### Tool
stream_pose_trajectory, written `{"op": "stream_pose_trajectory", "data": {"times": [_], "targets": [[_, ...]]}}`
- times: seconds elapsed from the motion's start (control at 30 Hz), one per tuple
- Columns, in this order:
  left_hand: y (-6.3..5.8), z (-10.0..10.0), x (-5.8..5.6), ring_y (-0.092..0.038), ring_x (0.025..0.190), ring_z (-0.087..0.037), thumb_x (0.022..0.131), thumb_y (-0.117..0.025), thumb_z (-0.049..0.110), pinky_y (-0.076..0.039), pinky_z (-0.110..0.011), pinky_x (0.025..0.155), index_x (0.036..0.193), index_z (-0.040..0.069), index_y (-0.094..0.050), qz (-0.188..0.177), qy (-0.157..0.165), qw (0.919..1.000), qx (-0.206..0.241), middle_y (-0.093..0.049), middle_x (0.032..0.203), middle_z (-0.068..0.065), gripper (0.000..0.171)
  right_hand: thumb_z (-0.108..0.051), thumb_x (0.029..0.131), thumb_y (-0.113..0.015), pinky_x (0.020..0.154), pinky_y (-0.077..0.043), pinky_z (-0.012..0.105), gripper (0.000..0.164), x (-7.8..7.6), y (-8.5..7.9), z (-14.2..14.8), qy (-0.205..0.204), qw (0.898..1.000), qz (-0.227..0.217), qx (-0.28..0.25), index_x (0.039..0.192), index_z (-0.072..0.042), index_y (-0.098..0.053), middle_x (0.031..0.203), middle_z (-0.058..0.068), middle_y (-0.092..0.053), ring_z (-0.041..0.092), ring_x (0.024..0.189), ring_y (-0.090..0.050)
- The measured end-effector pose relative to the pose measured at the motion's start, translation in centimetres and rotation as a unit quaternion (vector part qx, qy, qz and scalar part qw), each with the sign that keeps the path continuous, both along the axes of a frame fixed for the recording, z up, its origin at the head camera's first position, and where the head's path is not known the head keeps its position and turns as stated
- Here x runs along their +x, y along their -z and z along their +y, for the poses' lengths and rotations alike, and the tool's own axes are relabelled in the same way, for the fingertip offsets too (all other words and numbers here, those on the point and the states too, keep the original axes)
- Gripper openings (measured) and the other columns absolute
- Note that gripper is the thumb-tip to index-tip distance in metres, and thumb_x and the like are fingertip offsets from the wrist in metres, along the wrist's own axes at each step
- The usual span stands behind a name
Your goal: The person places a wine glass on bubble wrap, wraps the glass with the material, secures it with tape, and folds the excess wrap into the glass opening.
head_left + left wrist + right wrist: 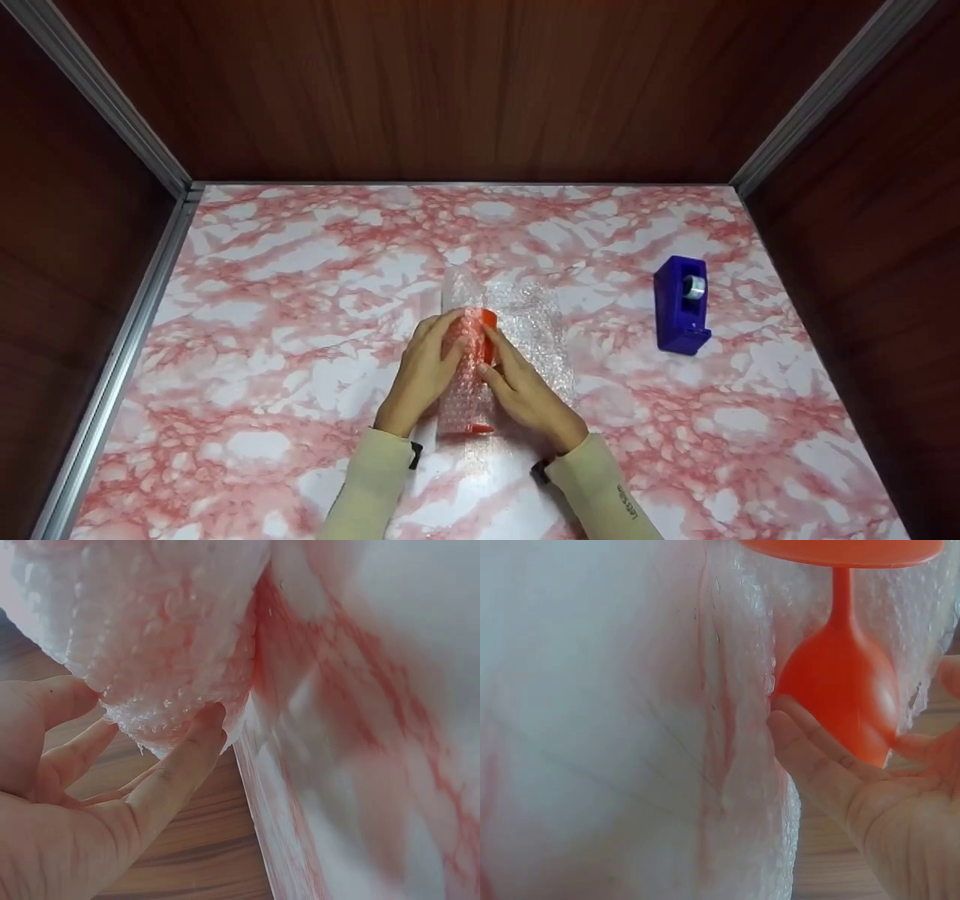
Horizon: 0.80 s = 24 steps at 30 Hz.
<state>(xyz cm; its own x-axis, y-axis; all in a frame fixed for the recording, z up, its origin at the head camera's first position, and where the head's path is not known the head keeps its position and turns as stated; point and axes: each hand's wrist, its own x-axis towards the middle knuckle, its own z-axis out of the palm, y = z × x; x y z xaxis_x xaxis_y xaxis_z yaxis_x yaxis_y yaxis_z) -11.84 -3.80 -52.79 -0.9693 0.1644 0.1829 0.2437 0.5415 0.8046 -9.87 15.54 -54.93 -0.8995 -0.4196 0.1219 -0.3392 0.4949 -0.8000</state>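
An orange plastic goblet [844, 682] lies on its side on a sheet of bubble wrap [536, 322]. One side of the sheet is folded over the goblet from the left. With thumb and fingers spread around this wrapped side, my left hand [424, 367] holds the bubble wrap against the goblet. My right hand [529, 386] grips the uncovered side of the bowl, as the right wrist view shows. Below the hands in the head view, the rim of the goblet's foot peeks out. In the left wrist view, bubble wrap [165, 630] veils the goblet to a blurred pink.
A blue tape dispenser [679, 307] with a roll of clear tape [694, 287] stands to the right on the red-and-white marbled table [300, 300]. Dark wood panels [450, 90] with metal edge rails enclose the table's back and sides.
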Motion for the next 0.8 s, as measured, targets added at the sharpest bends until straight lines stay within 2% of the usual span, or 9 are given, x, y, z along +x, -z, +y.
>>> {"op": "stream_pose_trajectory", "data": {"times": [0.1, 0.23, 0.33, 0.57, 0.8], "targets": [[-0.06, -0.01, 0.06, -0.053, 0.124, -0.034, 0.099, -0.064, 0.018, -0.043, -0.050, 0.101, 0.144, 0.013, -0.054, 0.004, -0.001, 1.0000, -0.002, -0.053, 0.135, -0.016, 0.046, -0.034, 0.107, -0.045, 0.110, -0.035, 0.049, 0.065, 0.03, 0.02, -0.02, 0.001, 1.000, 0.000, -0.006, 0.162, -0.015, -0.016, 0.161, 0.016, -0.025, 0.032, 0.130, -0.049], [-0.16, 0.03, 0.14, -0.054, 0.123, -0.036, 0.099, -0.064, 0.016, -0.045, -0.051, 0.100, 0.144, 0.012, -0.054, 0.012, -0.001, 0.9999, -0.009, -0.052, 0.137, -0.018, 0.046, -0.034, 0.107, -0.046, 0.101, -0.044, 0.047, 0.065, 0.01, 0.11, 0.00, -0.001, 1.000, -0.004, -0.014, 0.162, -0.014, -0.015, 0.156, 0.020, -0.033, 0.024, 0.106, -0.062], [-0.21, 0.10, 0.16, -0.056, 0.121, -0.038, 0.099, -0.064, 0.015, -0.046, -0.051, 0.099, 0.144, 0.011, -0.055, 0.019, -0.001, 0.9997, -0.015, -0.050, 0.140, -0.019, 0.046, -0.034, 0.107, -0.046, 0.096, -0.047, 0.045, 0.065, -0.03, 0.17, 0.03, -0.004, 1.000, -0.004, -0.017, 0.161, -0.012, -0.015, 0.152, 0.020, -0.039, 0.018, 0.094, -0.064], [-0.27, 0.29, 0.29, -0.058, 0.117, -0.039, 0.098, -0.064, 0.013, -0.047, -0.050, 0.098, 0.142, 0.008, -0.056, 0.038, -0.003, 0.9989, -0.026, -0.051, 0.139, -0.021, 0.045, -0.034, 0.107, -0.046, 0.098, -0.046, 0.045, 0.065, -0.02, 0.20, 0.11, -0.007, 1.000, -0.010, -0.022, 0.161, -0.013, -0.015, 0.150, 0.022, -0.041, 0.016, 0.095, -0.065], [-0.35, 0.32, 0.32, -0.060, 0.113, -0.041, 0.098, -0.064, 0.014, -0.048, -0.049, 0.097, 0.142, 0.008, -0.056, 0.039, -0.006, 0.9986, -0.035, -0.050, 0.139, -0.021, 0.045, -0.034, 0.107, -0.046, 0.093, -0.049, 0.044, 0.065, -0.05, 0.12, 0.09, -0.003, 0.999, -0.022, -0.023, 0.162, -0.016, -0.015, 0.132, 0.019, -0.056, 0.016, 0.091, -0.067]]}}
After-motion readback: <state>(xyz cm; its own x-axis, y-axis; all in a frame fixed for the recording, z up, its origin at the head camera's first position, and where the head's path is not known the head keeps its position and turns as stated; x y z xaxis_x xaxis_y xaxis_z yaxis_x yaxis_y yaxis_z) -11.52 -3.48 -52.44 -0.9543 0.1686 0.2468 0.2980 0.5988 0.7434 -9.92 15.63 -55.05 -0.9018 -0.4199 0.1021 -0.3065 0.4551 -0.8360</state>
